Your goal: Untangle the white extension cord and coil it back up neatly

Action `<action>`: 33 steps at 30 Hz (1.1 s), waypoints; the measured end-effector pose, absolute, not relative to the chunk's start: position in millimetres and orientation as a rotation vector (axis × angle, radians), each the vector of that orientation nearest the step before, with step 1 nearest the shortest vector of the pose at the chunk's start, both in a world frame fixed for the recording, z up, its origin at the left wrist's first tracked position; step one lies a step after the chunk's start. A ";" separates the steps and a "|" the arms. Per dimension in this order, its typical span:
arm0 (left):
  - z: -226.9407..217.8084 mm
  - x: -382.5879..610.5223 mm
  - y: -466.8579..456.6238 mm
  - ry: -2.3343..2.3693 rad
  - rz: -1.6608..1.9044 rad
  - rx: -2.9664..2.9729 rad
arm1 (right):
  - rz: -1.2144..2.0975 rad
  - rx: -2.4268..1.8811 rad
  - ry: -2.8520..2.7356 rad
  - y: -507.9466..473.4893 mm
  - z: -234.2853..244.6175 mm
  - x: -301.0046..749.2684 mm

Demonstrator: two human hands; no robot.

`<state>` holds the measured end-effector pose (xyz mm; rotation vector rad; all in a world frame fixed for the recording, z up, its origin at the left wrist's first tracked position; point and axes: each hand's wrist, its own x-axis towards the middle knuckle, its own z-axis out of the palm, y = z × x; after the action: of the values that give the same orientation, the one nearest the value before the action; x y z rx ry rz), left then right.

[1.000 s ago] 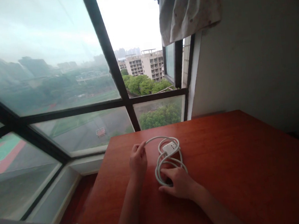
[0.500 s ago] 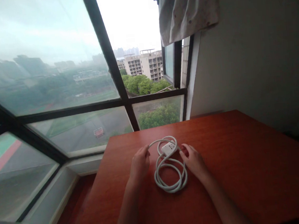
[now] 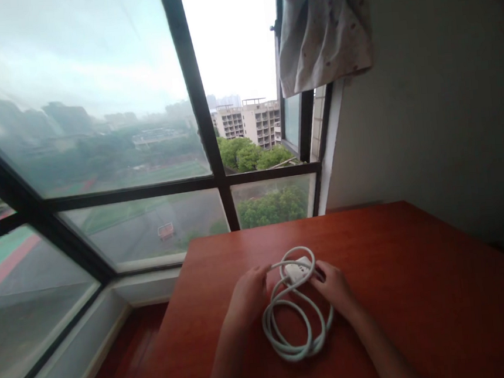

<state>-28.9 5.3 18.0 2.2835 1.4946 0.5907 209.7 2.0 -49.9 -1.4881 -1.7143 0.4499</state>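
Observation:
A white power strip [image 3: 298, 271] with socket holes lies on the reddish-brown table, and its pale cord [image 3: 287, 350] is looped over and in front of it. My left hand [image 3: 251, 293] is closed at the left of the strip, pinching a stretch of the cord between thumb and fingers. On the other side my right hand [image 3: 335, 289] has its thumb and fingers bent around the cord beside the strip's right end. Whether those fingers also touch the strip, I cannot tell. Most of the coil rests on the table between my wrists.
The table [image 3: 420, 292] reaches far to the right, against a grey wall [image 3: 425, 109]. Behind it stands a dark-framed window [image 3: 137, 193] with one pane ajar. A spotted curtain [image 3: 322, 36] hangs at the upper right. A floor strip [image 3: 128, 341] shows left of the table.
The view has tilted up, so everything sits lower. The cord's loops have shifted and spread to the right in front of the strip. My hands have moved with the cord.

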 end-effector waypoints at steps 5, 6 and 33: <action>18.5 -14.4 -4.7 1.420 0.430 2.385 | 0.448 -1.375 -1.795 -2.1 -46.4 202.5; 17.7 -9.8 -6.6 1.410 0.403 2.404 | 0.446 -1.357 -1.814 -3.6 -44.8 200.7; 0.4 11.6 -8.3 1.679 0.843 2.422 | 0.384 -1.476 -1.439 -4.4 -39.7 206.0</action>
<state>11.6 -8.3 0.4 2.4217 1.6792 0.8434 206.0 -4.4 -39.7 -1.4758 -1.4393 0.3845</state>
